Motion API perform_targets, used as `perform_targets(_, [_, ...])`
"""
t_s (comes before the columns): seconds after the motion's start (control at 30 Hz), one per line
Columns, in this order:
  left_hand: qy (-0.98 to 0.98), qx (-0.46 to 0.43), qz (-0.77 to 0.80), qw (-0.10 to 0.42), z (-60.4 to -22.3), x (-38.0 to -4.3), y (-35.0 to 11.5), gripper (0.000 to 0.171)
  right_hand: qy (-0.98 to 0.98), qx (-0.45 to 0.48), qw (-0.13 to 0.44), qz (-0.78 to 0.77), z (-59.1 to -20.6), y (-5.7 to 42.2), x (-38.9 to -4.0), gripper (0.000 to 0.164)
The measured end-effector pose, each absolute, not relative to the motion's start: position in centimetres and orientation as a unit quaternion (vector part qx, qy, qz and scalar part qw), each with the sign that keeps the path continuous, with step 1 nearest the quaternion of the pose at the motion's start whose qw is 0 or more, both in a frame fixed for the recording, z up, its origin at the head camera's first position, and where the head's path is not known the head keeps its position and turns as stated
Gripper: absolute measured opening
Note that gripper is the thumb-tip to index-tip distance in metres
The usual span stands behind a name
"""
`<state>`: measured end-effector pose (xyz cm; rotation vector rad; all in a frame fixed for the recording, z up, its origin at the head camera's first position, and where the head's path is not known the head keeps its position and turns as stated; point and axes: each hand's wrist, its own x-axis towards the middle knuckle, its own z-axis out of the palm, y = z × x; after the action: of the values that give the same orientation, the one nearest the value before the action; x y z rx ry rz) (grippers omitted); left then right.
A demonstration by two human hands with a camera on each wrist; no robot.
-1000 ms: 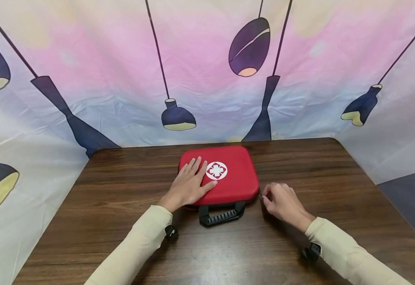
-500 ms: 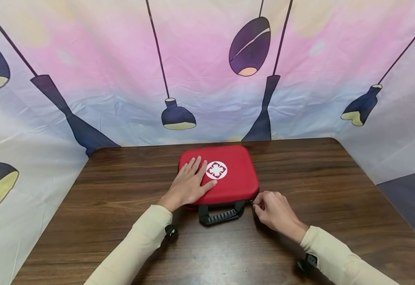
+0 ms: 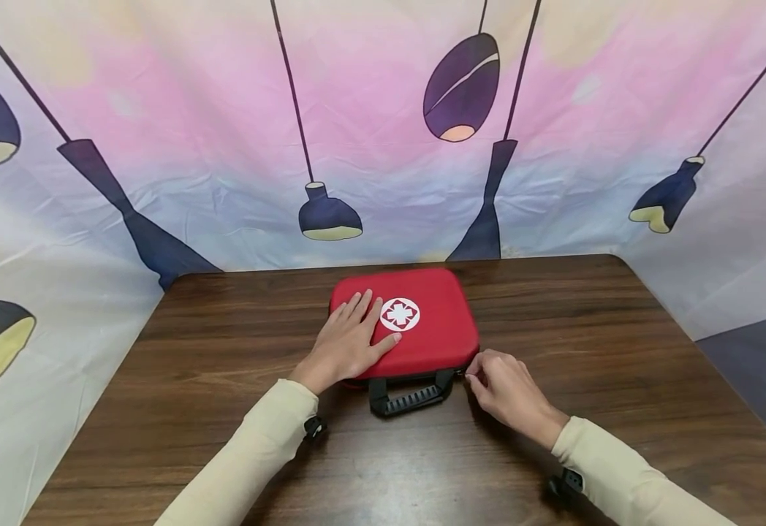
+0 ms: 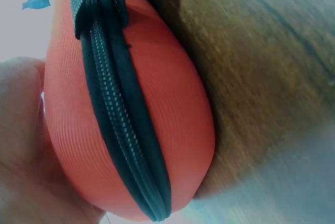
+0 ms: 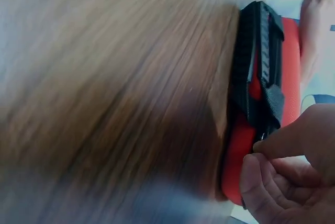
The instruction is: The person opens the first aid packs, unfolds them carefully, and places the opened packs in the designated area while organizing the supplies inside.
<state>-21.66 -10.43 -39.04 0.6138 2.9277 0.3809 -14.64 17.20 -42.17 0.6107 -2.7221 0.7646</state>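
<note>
A red first-aid case with a white cross emblem lies flat on the table, its black carry handle facing me. My left hand rests spread on the left part of the lid, fingers straight. At the front right corner, my right hand pinches the small zipper pull between thumb and curled index finger. In the right wrist view the fingertips hide most of that pull, close to the handle strap. Along the front left edge, the left wrist view shows the black zipper with its teeth meshed.
The dark wood table extends around the case on every side. Behind it hangs a pastel cloth backdrop printed with lamps. Black straps with small devices sit at both wrists, below cream sleeves.
My right hand has moved from the case's right side round the corner to its front edge, mostly during the first half second. The left hand stays in place on the lid.
</note>
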Motion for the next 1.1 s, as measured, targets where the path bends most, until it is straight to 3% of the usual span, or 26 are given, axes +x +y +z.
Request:
perform_targets(0.23, [0.974, 0.203, 0.093, 0.034, -39.2, -21.1, -11.0, 0.082, -0.919, 0.298, 0.183, 0.180, -42.9, 17.9, -15.4, 0.020])
perform_targets(1.1, [0.971, 0.230, 0.067, 0.001, -38.1, -18.9, -11.8, 0.081, -0.928, 0.276, 0.168, 0.187, -42.6, 19.3, -23.1, 0.007])
